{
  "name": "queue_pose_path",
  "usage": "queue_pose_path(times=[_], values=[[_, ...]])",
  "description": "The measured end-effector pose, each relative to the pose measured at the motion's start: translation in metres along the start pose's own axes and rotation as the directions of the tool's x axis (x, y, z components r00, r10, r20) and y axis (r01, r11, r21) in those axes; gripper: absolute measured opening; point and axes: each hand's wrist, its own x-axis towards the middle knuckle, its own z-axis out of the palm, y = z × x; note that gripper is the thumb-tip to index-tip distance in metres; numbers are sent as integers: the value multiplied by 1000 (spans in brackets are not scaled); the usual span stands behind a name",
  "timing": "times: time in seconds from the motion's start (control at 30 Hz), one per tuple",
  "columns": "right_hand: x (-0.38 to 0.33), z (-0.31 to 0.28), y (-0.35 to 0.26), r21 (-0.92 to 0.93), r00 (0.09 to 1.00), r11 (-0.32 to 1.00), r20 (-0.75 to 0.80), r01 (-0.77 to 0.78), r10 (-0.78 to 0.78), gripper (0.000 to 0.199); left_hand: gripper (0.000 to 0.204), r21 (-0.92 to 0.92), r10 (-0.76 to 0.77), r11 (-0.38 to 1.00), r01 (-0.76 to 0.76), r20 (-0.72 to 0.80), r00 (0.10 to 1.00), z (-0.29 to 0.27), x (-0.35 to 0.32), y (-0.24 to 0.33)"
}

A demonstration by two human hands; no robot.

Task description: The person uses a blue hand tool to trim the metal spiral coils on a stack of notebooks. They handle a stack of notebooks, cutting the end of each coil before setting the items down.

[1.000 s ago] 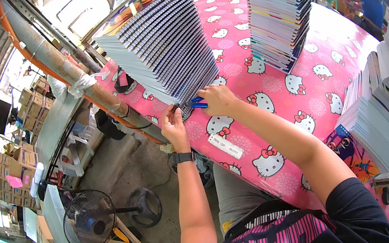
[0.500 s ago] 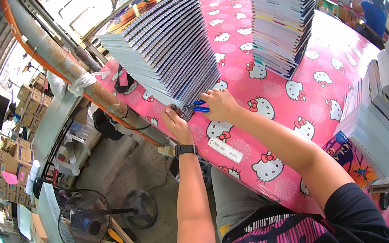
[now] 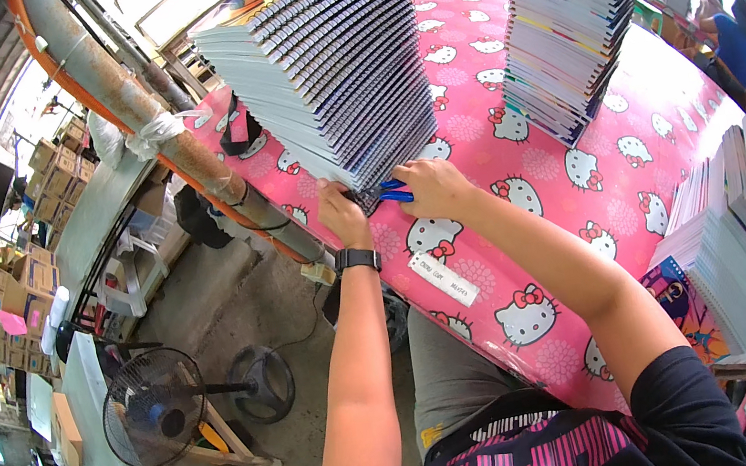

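Observation:
A tall leaning stack of spiral-bound notebooks [image 3: 329, 66] stands on a table covered with a pink cartoon-cat cloth [image 3: 579, 192]. My left hand [image 3: 342, 216], with a black watch on its wrist, grips the bottom near corner of that stack. My right hand [image 3: 429, 188] rests at the stack's base and holds a small blue-handled tool [image 3: 394, 193], pressed against the lowest notebook's wire binding. The tool's tip is hidden under the stack.
A second tall stack of notebooks [image 3: 565, 31] stands further right. More notebooks lean upright [image 3: 741, 245] at the table's right end. A white label strip [image 3: 443, 278] lies on the cloth. A rusty pole [image 3: 157, 140] slants on the left; a floor fan [image 3: 155, 422] stands below. Another person [image 3: 729, 35] sits far right.
Both hands stay at the base of the left stack. The view has shifted slightly, and my right hand has edged a little closer to the stack.

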Motion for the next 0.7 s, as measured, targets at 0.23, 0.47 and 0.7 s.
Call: queue_pose_path(times=[0.23,0.47,0.7], values=[[-1,5,4,64,999,997,-10,-51,52,28,54,22,28,999,-28,-27,999,2,-2,3],[-6,5,8,70,994,991,-7,-112,113,33,53,45,44,998,-43,-34,998,1,-2,3],[-6,6,0,-99,999,995,-48,-15,11,41,53,58,67,996,-64,-51,996,1,0,2]])
